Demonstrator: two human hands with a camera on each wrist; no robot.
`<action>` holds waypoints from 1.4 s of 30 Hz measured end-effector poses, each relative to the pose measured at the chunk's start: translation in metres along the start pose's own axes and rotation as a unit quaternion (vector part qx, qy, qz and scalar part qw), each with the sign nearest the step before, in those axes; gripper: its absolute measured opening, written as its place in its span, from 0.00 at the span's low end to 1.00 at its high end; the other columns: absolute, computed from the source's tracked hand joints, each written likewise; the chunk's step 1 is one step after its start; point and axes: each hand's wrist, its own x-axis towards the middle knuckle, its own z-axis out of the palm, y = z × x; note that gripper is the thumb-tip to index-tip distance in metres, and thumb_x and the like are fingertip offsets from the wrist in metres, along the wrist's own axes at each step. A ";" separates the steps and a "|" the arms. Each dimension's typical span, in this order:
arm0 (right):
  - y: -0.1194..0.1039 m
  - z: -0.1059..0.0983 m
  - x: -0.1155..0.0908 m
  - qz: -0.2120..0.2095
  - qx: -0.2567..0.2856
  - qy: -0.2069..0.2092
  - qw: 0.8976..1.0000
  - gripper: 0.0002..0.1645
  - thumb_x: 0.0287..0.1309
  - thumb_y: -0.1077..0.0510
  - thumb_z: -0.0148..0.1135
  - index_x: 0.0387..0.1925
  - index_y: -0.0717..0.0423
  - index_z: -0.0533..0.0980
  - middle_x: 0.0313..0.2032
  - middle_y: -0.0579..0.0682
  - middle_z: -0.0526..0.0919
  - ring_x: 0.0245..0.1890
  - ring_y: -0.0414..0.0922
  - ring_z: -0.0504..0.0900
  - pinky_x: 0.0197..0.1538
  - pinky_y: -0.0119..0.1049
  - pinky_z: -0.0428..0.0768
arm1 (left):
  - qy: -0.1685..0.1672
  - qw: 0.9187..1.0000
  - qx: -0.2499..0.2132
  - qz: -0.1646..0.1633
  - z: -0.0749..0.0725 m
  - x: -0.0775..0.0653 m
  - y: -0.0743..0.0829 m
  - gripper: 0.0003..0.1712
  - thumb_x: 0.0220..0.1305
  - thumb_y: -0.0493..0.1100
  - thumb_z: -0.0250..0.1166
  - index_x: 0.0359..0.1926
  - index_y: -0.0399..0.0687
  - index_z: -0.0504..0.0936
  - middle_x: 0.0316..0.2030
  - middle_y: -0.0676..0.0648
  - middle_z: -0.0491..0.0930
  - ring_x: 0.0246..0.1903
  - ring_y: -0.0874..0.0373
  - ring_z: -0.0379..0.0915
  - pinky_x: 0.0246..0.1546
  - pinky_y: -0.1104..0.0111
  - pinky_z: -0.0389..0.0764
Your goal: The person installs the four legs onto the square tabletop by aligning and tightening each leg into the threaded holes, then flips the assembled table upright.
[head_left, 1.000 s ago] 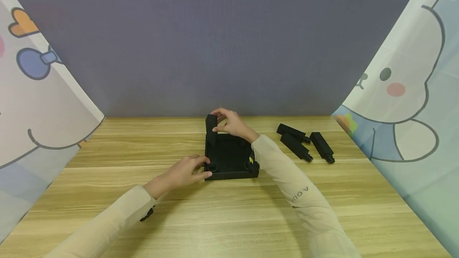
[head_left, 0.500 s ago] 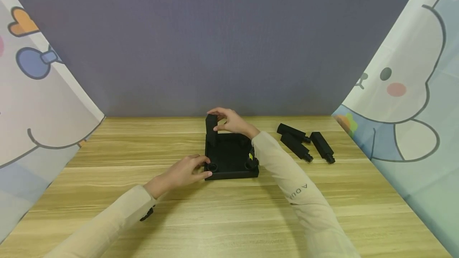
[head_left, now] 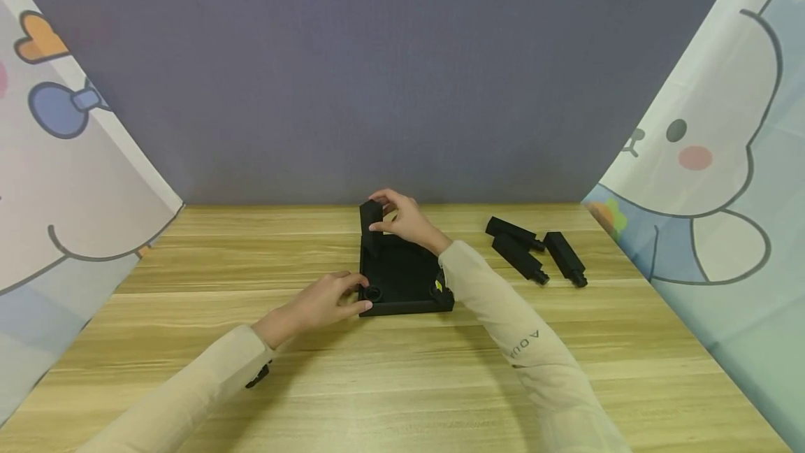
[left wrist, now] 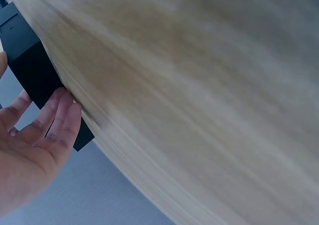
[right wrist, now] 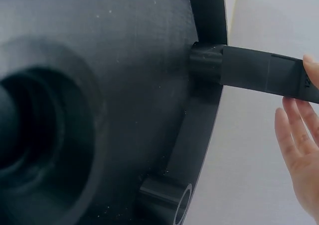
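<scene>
A black square tray-like base (head_left: 409,310) lies on the wooden table in the head view, with round sockets at its corners. In its far left socket stands an upright black square-sided leg (head_left: 372,219). My right hand (head_left: 407,219) pinches this leg near its top between thumb and fingers; the right wrist view shows the leg (right wrist: 249,70) seated in its socket, beside an unfilled socket (right wrist: 162,197). At the base's near left corner, my left hand (head_left: 323,301) holds the side wall between thumb and fingers. Its fingertips touch the wall (left wrist: 37,75) in the left wrist view.
Several loose black legs (head_left: 518,257) with threaded ends lie to the right on the table (head_left: 402,383). A grey panel (head_left: 402,82) rises behind the table's far edge. Cartoon-printed cloths (head_left: 704,180) hang at both sides. A small dark object (head_left: 258,375) shows beside the left sleeve.
The upright leg has turned a little in its socket, its top corner now facing differently. My right fingers have shifted slightly back and forth around it. The left hand and base stay put.
</scene>
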 end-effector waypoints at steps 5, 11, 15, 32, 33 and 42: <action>-0.002 -0.003 0.002 0.000 -0.008 -0.013 1.000 0.33 0.48 0.56 0.69 0.56 0.54 0.67 0.54 0.53 0.73 0.49 0.48 0.76 0.42 0.38 0.79 | 0.002 1.000 0.003 0.000 0.000 0.000 0.000 0.22 0.61 0.56 0.59 0.49 0.46 0.76 0.43 0.45 0.79 0.38 0.56 0.77 0.36 0.67 0.79; -0.002 -0.010 0.006 -0.005 -0.013 -0.043 0.999 0.32 0.50 0.60 0.66 0.58 0.53 0.67 0.57 0.55 0.71 0.52 0.50 0.74 0.45 0.39 0.79 | -0.002 1.000 0.001 -0.005 0.000 0.000 0.000 0.22 0.61 0.55 0.59 0.49 0.47 0.76 0.44 0.46 0.79 0.38 0.56 0.77 0.36 0.67 0.79; -0.003 -0.014 0.009 -0.008 -0.013 -0.059 0.998 0.30 0.51 0.62 0.65 0.57 0.54 0.68 0.58 0.55 0.71 0.53 0.50 0.74 0.47 0.42 0.78 | -0.007 1.000 -0.003 -0.012 -0.002 -0.001 0.001 0.22 0.60 0.55 0.60 0.50 0.48 0.75 0.45 0.45 0.78 0.39 0.56 0.77 0.37 0.67 0.79; -0.001 -0.005 0.003 0.011 0.003 -0.007 1.000 0.26 0.50 0.58 0.67 0.51 0.52 0.71 0.50 0.52 0.75 0.45 0.46 0.76 0.40 0.37 0.78 | -0.010 1.000 -0.006 -0.013 -0.002 -0.001 0.001 0.22 0.61 0.55 0.59 0.50 0.48 0.75 0.45 0.45 0.78 0.41 0.55 0.77 0.38 0.66 0.79; -0.001 -0.004 0.002 0.009 0.002 0.000 1.000 0.25 0.50 0.58 0.67 0.51 0.53 0.70 0.48 0.52 0.76 0.45 0.45 0.77 0.39 0.36 0.79 | -0.010 1.000 -0.006 -0.012 -0.002 0.000 0.001 0.22 0.61 0.55 0.59 0.50 0.48 0.75 0.45 0.45 0.78 0.41 0.55 0.77 0.38 0.66 0.79; 0.000 -0.001 0.001 -0.008 -0.002 0.018 1.000 0.27 0.49 0.59 0.68 0.51 0.55 0.70 0.45 0.52 0.77 0.43 0.46 0.77 0.36 0.34 0.78 | -0.003 1.000 -0.001 -0.009 -0.002 -0.001 0.002 0.21 0.60 0.55 0.60 0.49 0.47 0.76 0.44 0.45 0.79 0.40 0.55 0.77 0.39 0.66 0.80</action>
